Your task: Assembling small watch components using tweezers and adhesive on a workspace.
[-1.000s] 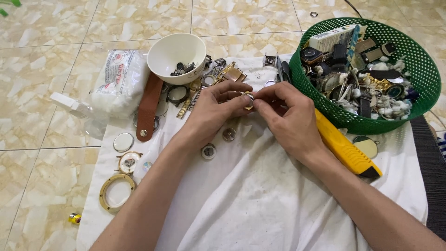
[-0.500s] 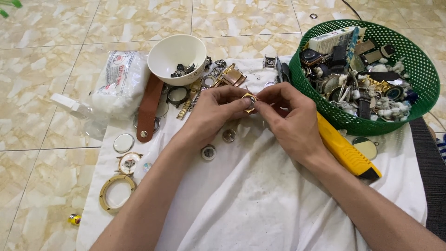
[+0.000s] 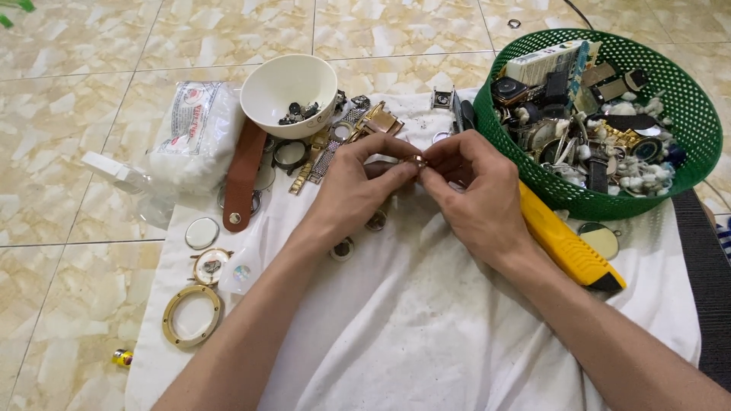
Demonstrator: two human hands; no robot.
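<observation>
Above the middle of the white cloth point(image 3: 426, 335) spread on the floor, the left hand point(image 3: 354, 186) and right hand point(image 3: 476, 190) meet fingertip to fingertip, both pinching a small gold-coloured ring-shaped watch part point(image 3: 415, 160). It is too small to tell its long axis or which way it faces. The green basket point(image 3: 689, 164) of watch pieces sits close on the right, a yellow utility knife point(image 3: 567, 243) lies just beside the right wrist, and bare cloth lies open toward the person.

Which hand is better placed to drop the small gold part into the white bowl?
Left hand, probably: it pinches the small gold part and sits nearer the white bowl; the right hand is farther away.
</observation>
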